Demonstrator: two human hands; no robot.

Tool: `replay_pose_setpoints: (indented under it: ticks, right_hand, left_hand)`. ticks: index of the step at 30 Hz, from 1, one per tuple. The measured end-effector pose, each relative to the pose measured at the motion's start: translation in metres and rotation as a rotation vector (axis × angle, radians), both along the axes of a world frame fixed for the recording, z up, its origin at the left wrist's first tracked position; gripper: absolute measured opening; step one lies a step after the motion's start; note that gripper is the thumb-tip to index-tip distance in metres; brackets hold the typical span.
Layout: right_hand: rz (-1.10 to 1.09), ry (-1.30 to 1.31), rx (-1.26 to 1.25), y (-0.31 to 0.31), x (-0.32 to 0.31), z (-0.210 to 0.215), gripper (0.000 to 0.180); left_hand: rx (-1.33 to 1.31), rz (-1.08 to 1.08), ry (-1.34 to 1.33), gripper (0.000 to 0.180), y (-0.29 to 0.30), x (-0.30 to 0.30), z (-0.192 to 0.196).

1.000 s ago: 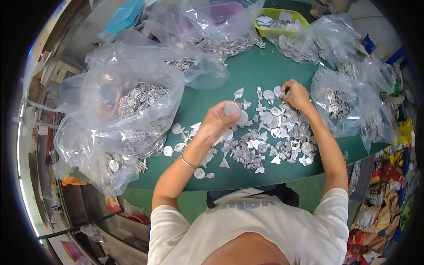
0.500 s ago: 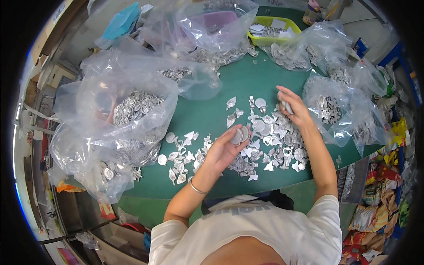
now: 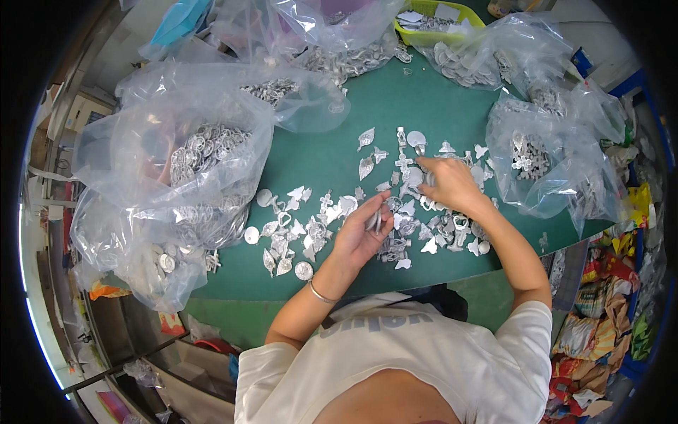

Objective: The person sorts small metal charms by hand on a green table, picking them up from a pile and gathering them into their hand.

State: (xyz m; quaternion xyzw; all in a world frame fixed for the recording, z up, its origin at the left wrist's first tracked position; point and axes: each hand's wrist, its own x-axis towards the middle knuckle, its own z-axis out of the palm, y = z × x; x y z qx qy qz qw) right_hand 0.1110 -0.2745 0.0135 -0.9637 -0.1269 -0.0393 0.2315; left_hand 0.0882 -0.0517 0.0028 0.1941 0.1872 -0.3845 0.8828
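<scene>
My left hand [image 3: 361, 232] is curled around a few round metal discs [image 3: 375, 220], which stand on edge between its fingers and palm. Bent over the loose pieces, my right hand [image 3: 455, 186] has thumb and index finger around a grey round disc [image 3: 429, 179]; its other fingers are partly hidden. Beneath and between both hands spreads a pile of small silver-grey metal charms [image 3: 441, 230]: discs, hearts, leaves and crosses. A cross charm [image 3: 403, 162] and a leaf charm [image 3: 366, 138] lie beyond my hands. Left of my left hand is another loose group of charms [image 3: 282, 237].
Large clear plastic bags [image 3: 169, 106] of metal charms stand on the left of the green table [image 3: 381, 99]. More bags [image 3: 558, 162] sit at the right. A yellow-green basket [image 3: 470, 15] is at the back. Coloured packages [image 3: 593, 318] are heaped beyond the right table edge.
My right hand has come left and down into the charms, closer to my left hand. The fingers of my left hand have curled in, and its discs have turned on edge. The view has shifted slightly.
</scene>
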Motion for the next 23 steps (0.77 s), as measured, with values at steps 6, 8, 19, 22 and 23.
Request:
replay_pose_setpoints:
  ticks: [6, 8, 19, 22, 23]
  right_hand:
    - [-0.101, 0.184, 0.005, 0.02, 0.004, 0.006, 0.041]
    - [-0.07, 0.047, 0.084, 0.013, 0.003, -0.006, 0.035]
    - [-0.076, 0.982, 1.658, 0.009, -0.033, 0.026, 0.031]
    - [0.108, 0.572, 0.917, 0.029, -0.05, 0.028, 0.047]
    - [0.105, 0.57, 0.916, 0.029, -0.051, 0.028, 0.047]
  left_hand:
    - [0.025, 0.046, -0.014, 0.024, -0.004, -0.011, 0.008]
    - [0.009, 0.05, -0.001, 0.025, -0.003, -0.012, 0.008]
    - [-0.241, -0.053, 0.189, 0.036, -0.019, -0.021, 0.009]
    - [-0.156, -0.08, 0.129, 0.044, -0.025, -0.023, 0.021]
    - [-0.132, -0.089, 0.092, 0.046, -0.025, -0.023, 0.022]
